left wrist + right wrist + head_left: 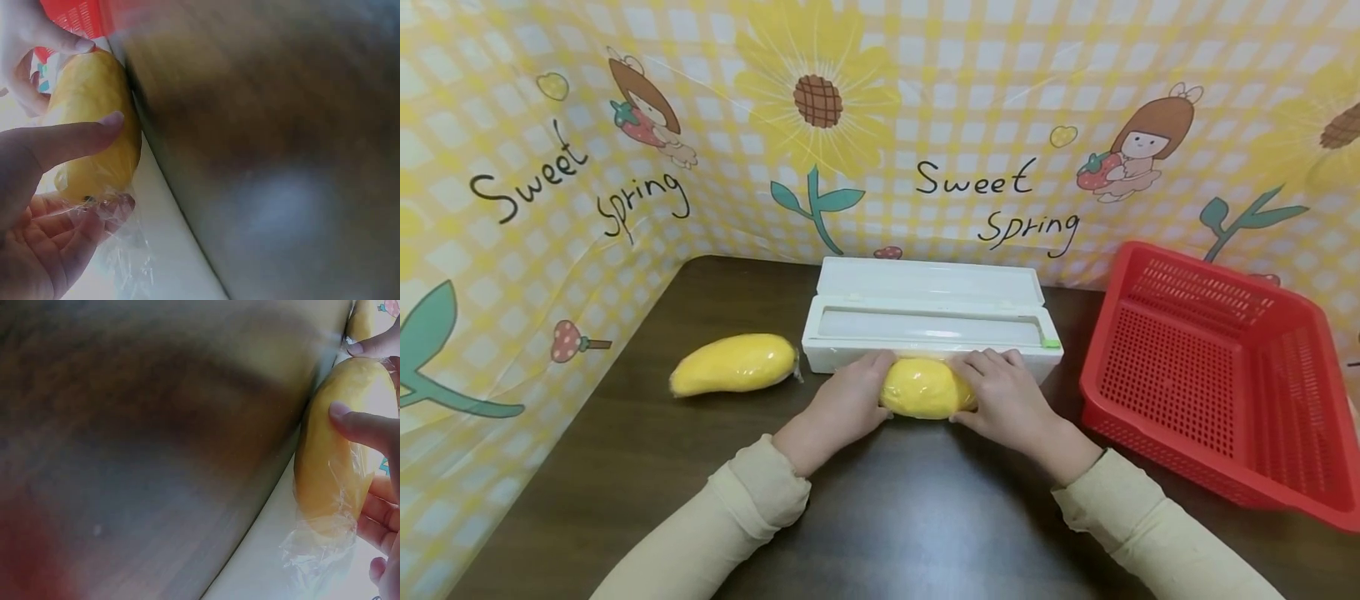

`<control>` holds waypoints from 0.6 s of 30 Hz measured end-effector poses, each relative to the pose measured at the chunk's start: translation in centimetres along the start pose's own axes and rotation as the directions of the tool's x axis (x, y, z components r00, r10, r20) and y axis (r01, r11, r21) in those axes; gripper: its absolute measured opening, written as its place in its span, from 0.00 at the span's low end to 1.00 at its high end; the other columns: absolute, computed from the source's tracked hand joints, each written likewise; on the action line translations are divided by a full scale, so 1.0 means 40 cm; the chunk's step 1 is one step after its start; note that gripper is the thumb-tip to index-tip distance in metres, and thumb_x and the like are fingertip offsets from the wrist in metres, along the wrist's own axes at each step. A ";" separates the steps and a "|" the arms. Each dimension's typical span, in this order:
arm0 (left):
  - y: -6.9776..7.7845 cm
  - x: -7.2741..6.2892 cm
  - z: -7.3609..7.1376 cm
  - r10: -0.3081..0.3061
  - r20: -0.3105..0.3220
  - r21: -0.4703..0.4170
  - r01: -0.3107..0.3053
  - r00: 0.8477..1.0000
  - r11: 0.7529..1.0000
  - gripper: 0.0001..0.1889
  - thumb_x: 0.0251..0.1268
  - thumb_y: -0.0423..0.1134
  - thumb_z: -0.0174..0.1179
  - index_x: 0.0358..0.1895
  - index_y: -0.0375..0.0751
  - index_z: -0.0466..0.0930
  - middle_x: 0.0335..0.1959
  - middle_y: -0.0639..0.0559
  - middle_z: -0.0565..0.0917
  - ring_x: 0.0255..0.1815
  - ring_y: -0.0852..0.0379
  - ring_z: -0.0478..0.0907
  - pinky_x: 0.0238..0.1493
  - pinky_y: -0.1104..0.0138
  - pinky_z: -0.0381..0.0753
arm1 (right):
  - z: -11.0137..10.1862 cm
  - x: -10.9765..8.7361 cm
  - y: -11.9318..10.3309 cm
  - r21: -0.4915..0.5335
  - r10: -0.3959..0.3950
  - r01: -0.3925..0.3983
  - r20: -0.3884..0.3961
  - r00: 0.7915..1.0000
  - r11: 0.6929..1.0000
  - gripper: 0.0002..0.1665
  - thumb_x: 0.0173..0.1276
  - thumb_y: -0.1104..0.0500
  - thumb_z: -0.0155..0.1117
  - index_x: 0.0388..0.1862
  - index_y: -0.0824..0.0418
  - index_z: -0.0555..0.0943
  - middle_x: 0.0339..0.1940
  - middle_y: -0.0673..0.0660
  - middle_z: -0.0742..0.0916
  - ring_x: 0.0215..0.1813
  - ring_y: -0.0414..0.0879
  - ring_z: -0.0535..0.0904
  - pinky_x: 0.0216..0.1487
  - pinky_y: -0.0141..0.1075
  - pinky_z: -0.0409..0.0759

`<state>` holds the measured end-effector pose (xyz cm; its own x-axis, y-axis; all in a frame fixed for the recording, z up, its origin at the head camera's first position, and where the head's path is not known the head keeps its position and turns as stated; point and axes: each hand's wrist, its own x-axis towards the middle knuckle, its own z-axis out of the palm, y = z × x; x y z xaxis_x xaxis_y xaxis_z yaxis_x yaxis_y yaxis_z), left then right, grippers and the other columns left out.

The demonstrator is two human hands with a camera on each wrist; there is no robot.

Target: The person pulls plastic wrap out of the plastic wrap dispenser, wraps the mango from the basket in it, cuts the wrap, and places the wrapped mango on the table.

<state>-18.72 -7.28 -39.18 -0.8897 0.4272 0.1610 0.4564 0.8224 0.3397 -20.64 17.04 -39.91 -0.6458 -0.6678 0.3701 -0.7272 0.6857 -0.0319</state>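
Observation:
A yellow mango (925, 387) in clear cling film is held between both hands, just in front of the cling film dispenser (932, 358). My left hand (848, 402) grips its left end, and my right hand (1006, 398) grips its right end. In the left wrist view, the left thumb lies across the mango (94, 84), with fingers beneath by a loose film end (128, 262). Loose film (319, 550) also hangs from the other end of the mango (331, 462) in the right wrist view, where the right thumb presses its side.
A second film-wrapped mango (737, 365) lies on the dark table (617, 475) at left. The dispenser's white lid (928, 279) stands raised, with a green slider (1050, 342) at its right end. A red basket (1232, 483) sits at right. Patterned cloth (955, 108) hangs behind.

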 end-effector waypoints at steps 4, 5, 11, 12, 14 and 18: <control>0.006 0.004 -0.012 -0.012 0.044 0.008 0.012 0.999 1.000 0.33 0.47 0.34 0.76 0.58 0.35 0.70 0.50 0.43 0.78 0.48 0.47 0.78 0.49 0.55 0.78 | 0.002 -0.007 -0.005 -0.030 0.013 -0.012 0.026 1.000 0.999 0.49 0.40 0.42 0.83 0.59 0.63 0.78 0.52 0.57 0.81 0.51 0.53 0.76 0.48 0.47 0.68; 0.006 0.005 -0.016 -0.017 0.057 0.005 0.016 0.998 1.000 0.34 0.47 0.35 0.76 0.59 0.35 0.70 0.50 0.43 0.79 0.48 0.47 0.78 0.49 0.55 0.77 | 0.004 -0.010 -0.006 -0.033 0.017 -0.016 0.039 0.999 0.999 0.51 0.39 0.40 0.83 0.60 0.62 0.77 0.53 0.57 0.80 0.53 0.53 0.75 0.49 0.48 0.68; 0.005 0.010 -0.038 -0.038 0.111 -0.036 0.042 0.993 0.998 0.37 0.45 0.36 0.78 0.60 0.38 0.67 0.48 0.43 0.81 0.46 0.49 0.79 0.47 0.56 0.77 | 0.012 -0.017 -0.005 -0.032 0.010 -0.009 0.049 0.999 0.999 0.54 0.38 0.45 0.86 0.63 0.61 0.73 0.55 0.58 0.78 0.56 0.54 0.73 0.51 0.49 0.67; 0.004 0.010 -0.040 -0.037 0.113 -0.045 0.042 0.993 0.998 0.37 0.45 0.36 0.78 0.59 0.38 0.67 0.48 0.43 0.81 0.46 0.49 0.79 0.47 0.56 0.77 | 0.012 -0.017 -0.004 -0.033 0.006 -0.005 0.038 0.999 0.999 0.52 0.39 0.48 0.86 0.63 0.61 0.73 0.55 0.58 0.78 0.56 0.54 0.73 0.51 0.49 0.68; 0.005 0.008 -0.043 -0.032 0.114 -0.064 0.039 0.993 0.997 0.36 0.46 0.36 0.77 0.59 0.38 0.66 0.48 0.43 0.80 0.46 0.50 0.78 0.47 0.57 0.77 | 0.011 -0.017 -0.003 -0.031 0.003 -0.002 0.020 1.000 1.000 0.48 0.43 0.52 0.84 0.63 0.60 0.72 0.55 0.57 0.79 0.56 0.54 0.73 0.51 0.49 0.68; 0.006 0.003 -0.041 -0.019 0.101 -0.086 0.028 0.995 0.996 0.37 0.47 0.37 0.76 0.61 0.36 0.67 0.51 0.43 0.76 0.49 0.49 0.77 0.50 0.57 0.76 | 0.003 -0.020 -0.002 -0.017 0.014 -0.014 0.008 1.000 1.000 0.45 0.43 0.55 0.84 0.60 0.61 0.72 0.54 0.58 0.80 0.56 0.54 0.74 0.51 0.49 0.67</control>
<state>-18.72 -7.66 -37.54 -0.8925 0.4469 0.0602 0.4284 0.7985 0.4229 -20.08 17.49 -40.33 -0.6577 -0.6605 0.3622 -0.7143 0.6995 -0.0213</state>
